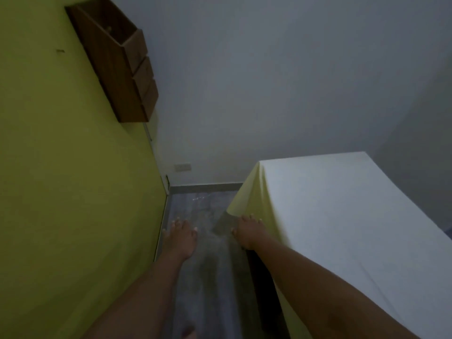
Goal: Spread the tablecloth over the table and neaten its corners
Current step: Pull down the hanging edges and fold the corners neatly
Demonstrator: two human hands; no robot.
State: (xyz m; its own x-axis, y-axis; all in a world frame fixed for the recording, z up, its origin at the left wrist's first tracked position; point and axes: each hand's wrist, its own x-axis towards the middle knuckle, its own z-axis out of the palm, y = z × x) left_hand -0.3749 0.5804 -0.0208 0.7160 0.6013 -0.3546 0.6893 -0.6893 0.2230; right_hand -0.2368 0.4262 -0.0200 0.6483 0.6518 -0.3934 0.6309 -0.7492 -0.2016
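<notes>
My right hand [247,231] pinches the hanging side edge of the tablecloth [325,204] near its far corner, likely to tug the drape level. My left hand [181,237] hangs spread and empty over the floor [208,277], beside the green wall [73,167]. Cloth already covers the tabletop, smooth.
</notes>
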